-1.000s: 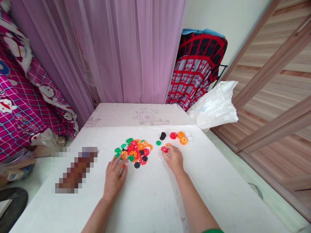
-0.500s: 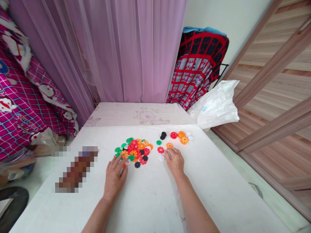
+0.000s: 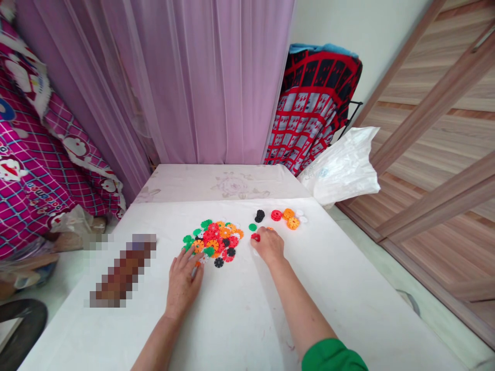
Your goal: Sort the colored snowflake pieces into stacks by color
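Note:
A pile of small plastic snowflake discs [image 3: 214,240], red, orange, green and black, lies on the white table [image 3: 240,309]. My left hand [image 3: 182,281] rests flat at the pile's near edge, fingers stretched onto the discs. My right hand [image 3: 267,246] is just right of the pile, its fingers pinched on a red disc [image 3: 255,237]. Beyond it sit a green disc [image 3: 252,226], a black stack [image 3: 259,215], a red stack [image 3: 276,215], an orange stack [image 3: 290,219] and white discs [image 3: 301,216].
A pixelated brown object [image 3: 122,270] lies on the table's left part. A white plastic bag [image 3: 342,167] sits at the far right corner. Purple curtains [image 3: 193,82] hang behind, a red patterned blanket [image 3: 313,108] is on a rack, and pink bedding [image 3: 34,154] is at left.
My right hand has shifted left and slightly away from me, closing its fingers on the red disc that lay beside it. My left hand has stayed put.

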